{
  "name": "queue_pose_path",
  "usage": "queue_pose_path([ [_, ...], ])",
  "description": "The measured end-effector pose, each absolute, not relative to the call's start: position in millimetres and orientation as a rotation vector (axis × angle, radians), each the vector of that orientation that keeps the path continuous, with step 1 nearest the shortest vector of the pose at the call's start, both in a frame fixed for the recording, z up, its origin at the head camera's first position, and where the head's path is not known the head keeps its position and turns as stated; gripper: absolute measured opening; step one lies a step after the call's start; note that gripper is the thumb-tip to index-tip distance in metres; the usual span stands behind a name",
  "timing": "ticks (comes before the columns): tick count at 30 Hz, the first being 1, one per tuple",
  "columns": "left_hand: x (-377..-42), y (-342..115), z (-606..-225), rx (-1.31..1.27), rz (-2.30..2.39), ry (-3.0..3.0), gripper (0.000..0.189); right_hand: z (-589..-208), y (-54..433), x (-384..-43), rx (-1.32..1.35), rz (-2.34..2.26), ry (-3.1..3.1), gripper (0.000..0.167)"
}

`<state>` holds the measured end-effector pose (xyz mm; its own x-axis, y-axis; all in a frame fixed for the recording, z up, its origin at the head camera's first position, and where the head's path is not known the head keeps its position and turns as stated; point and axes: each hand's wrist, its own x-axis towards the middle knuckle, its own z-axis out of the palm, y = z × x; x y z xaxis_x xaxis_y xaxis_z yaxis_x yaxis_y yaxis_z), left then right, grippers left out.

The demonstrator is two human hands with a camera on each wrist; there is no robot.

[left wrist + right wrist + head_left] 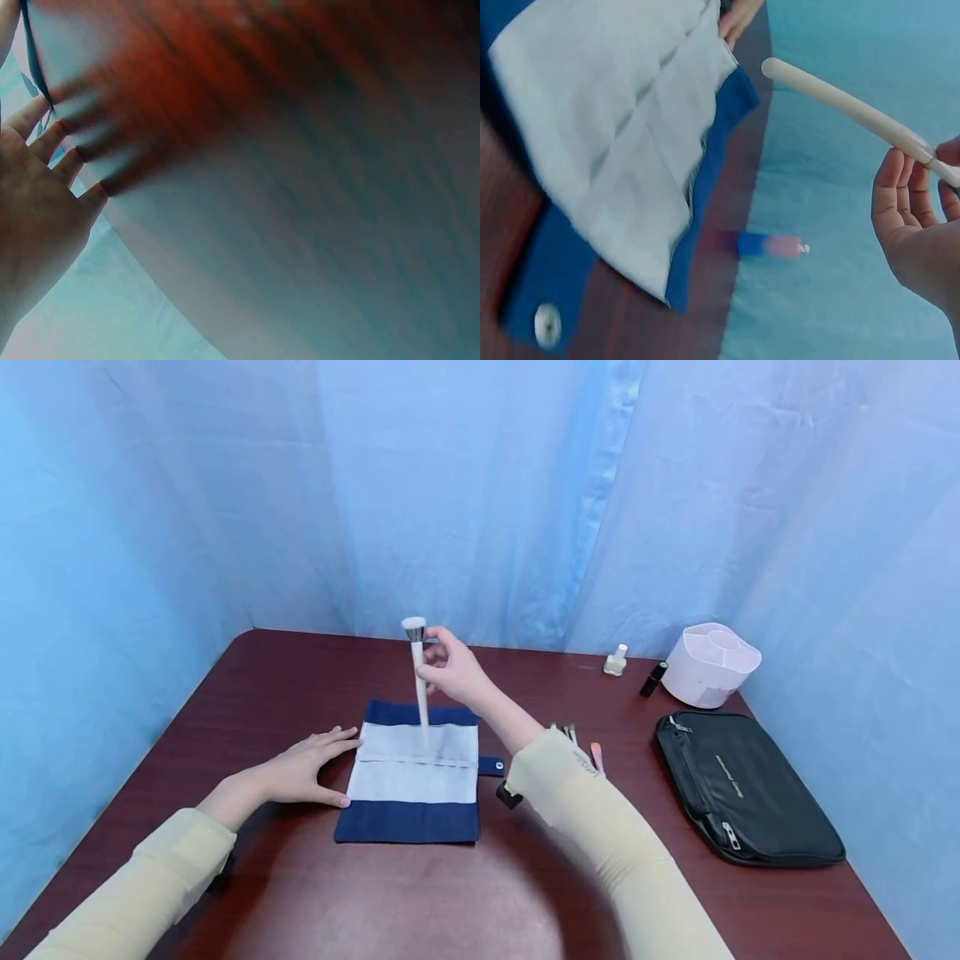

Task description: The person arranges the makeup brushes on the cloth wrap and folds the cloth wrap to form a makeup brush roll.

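In the head view a white makeup brush [420, 693] stands nearly upright, its flat bristle end up. My right hand [453, 670] pinches it below the bristles, over a navy and white fabric brush roll [412, 823] spread on the table. From the right wrist view, the pale handle [847, 106] points away from my right hand [919, 221] toward the roll [592, 112]. My left hand [309, 767] rests at the roll's left edge, thumb and fingers spread. The left wrist view shows that hand [41, 187] with fingers extended on the tabletop side.
A snap tab [491, 766] extends right from the roll. Several brushes [570, 732] lie partly behind my right forearm. Farther right are a black zippered case [757, 793], a white organizer [701, 672], a nail polish bottle [615, 662] and a black tube [654, 678]. Blue curtains surround the table.
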<state>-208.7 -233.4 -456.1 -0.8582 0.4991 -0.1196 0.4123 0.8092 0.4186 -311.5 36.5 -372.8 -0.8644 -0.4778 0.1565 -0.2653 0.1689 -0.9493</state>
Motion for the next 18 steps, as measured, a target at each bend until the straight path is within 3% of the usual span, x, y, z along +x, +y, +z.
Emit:
queue_pose_path([
  [6, -208.1, -232.7, -456.9, 0.681, 0.547, 2.764, 0.098, -391.6, 12.3, -319.6, -0.671, -1.830, 2.220, 0.036],
  [13, -208.4, -231.6, -457.1, 0.689, 0.542, 2.760, 0.098, -408.9, -4.3, -327.4, -0.516, -1.896, 2.167, 0.047],
  [18, -207.9, -229.2, -457.9, 0.700, 0.543, 2.757, 0.096, -420.5, -8.9, -329.0, -0.453, -1.876, 2.174, 0.045],
])
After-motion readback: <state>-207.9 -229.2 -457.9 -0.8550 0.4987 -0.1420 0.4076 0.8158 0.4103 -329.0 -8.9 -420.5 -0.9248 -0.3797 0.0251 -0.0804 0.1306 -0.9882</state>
